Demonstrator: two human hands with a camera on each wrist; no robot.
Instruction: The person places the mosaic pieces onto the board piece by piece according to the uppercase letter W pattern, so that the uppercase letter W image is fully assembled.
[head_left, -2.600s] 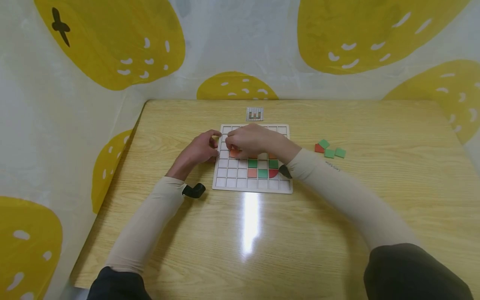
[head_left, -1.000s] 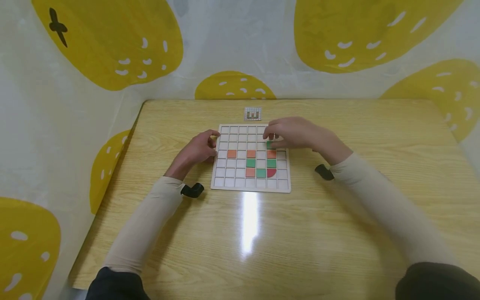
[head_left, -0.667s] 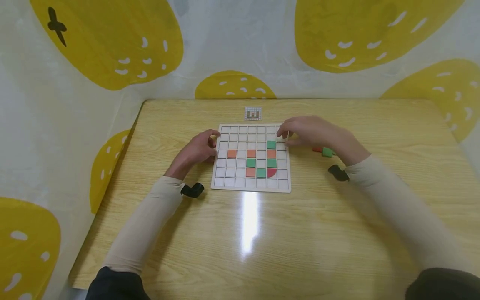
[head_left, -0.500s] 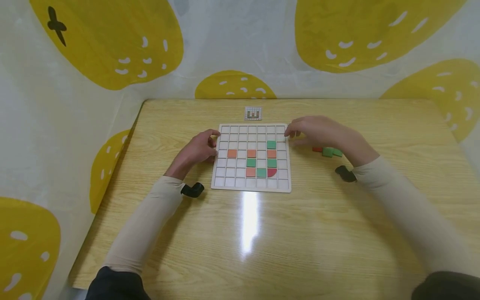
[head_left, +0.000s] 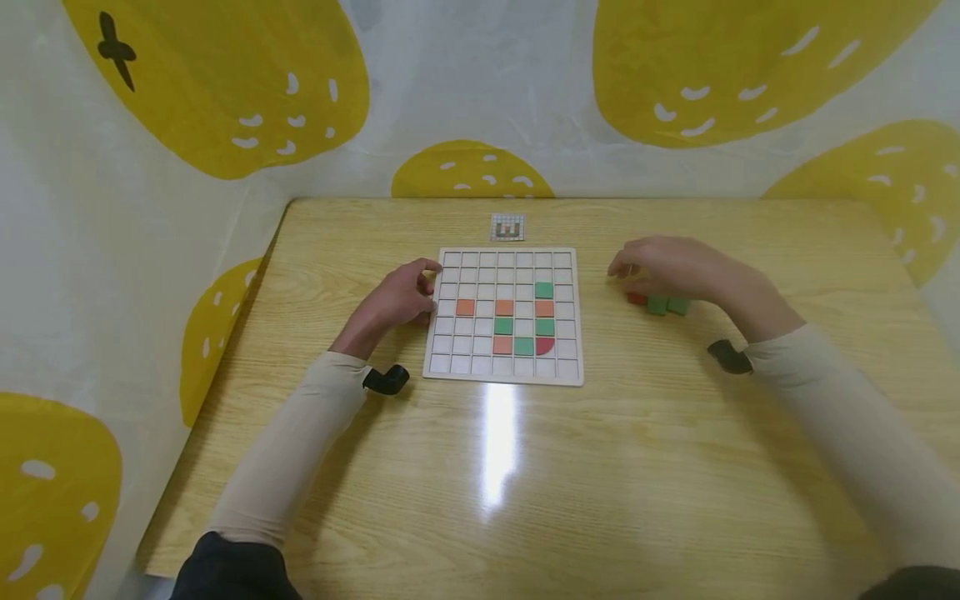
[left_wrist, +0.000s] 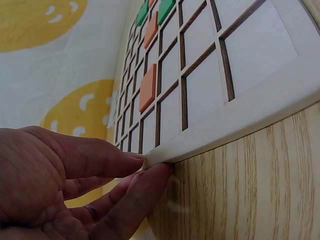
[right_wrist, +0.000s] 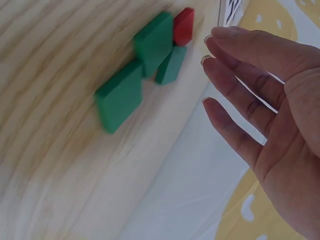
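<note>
A pale gridded board (head_left: pixel 450 372) lies mid-table, with orange, green and red tiles in some of its cells. My left hand (head_left: pixel 399 293) rests at the board's left edge. In the left wrist view, its thumb and fingertips touch the rim side by side, a little apart. My right hand (head_left: pixel 678 265) hovers right of the board with loosely bent, spread fingers and nothing in them. Just below and partly behind it are loose green tiles (right_wrist: pixel 120 97) and one red tile (right_wrist: pixel 184 27). The right wrist view shows these lying close together on the table, beside the fingertips.
A small pattern card (head_left: pixel 507 227) lies behind the board. The wooden table (head_left: pixel 637 467) meets a curtain (head_left: pixel 480 92) with yellow fruit shapes at the back and left. A dark wrist device (head_left: pixel 386 381) sticks out from the left sleeve.
My right hand has moved right from over the board to beside the loose tiles. A green tile now sits in the grid above the right orange one. My left hand stays at the edge.
</note>
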